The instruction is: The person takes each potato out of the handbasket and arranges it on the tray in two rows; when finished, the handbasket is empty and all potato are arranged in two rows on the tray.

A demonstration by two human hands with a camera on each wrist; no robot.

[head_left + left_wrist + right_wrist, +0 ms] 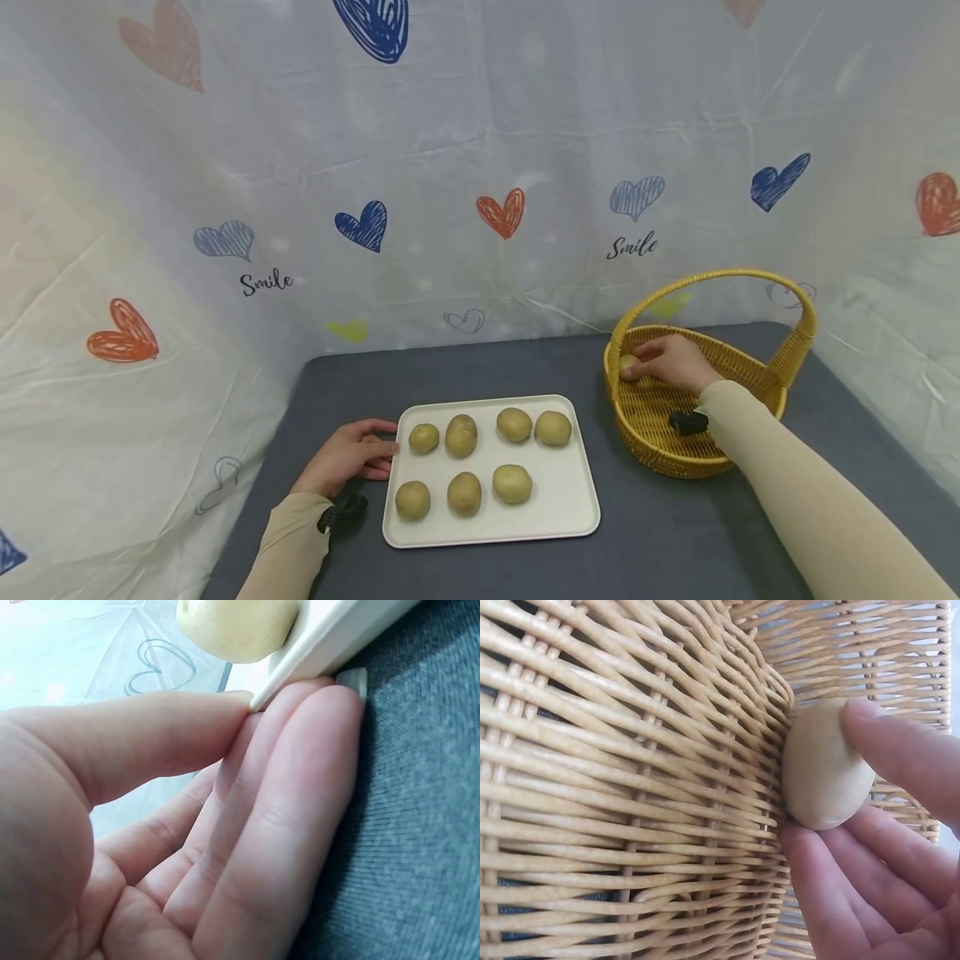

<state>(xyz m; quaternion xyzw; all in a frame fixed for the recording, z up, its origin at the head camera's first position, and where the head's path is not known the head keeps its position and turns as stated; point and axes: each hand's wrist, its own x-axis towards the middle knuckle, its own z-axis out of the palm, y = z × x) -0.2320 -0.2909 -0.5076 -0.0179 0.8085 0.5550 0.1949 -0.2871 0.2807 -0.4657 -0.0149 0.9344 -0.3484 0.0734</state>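
My right hand [670, 363] reaches into the yellow wicker basket [678, 463] and holds a potato [826, 765] between thumb and fingers, right by the woven inner wall at the basket's left end. To the left, my left hand [352, 457] pinches the left edge of a white tray [558, 508], thumb on top and fingers beneath the rim, as the left wrist view shows. Several potatoes lie on the tray in two rows; one potato [238, 628] sits close to the pinched edge. The tray's front right part shows bare white.
The basket's tall arched handle [735, 272] rises over its opening, close to my right forearm. Dark grey cloth covers the table [517, 575]. Behind it hangs a pale curtain [435, 283] printed with hearts. Black straps [343, 514] sit at both wrists.
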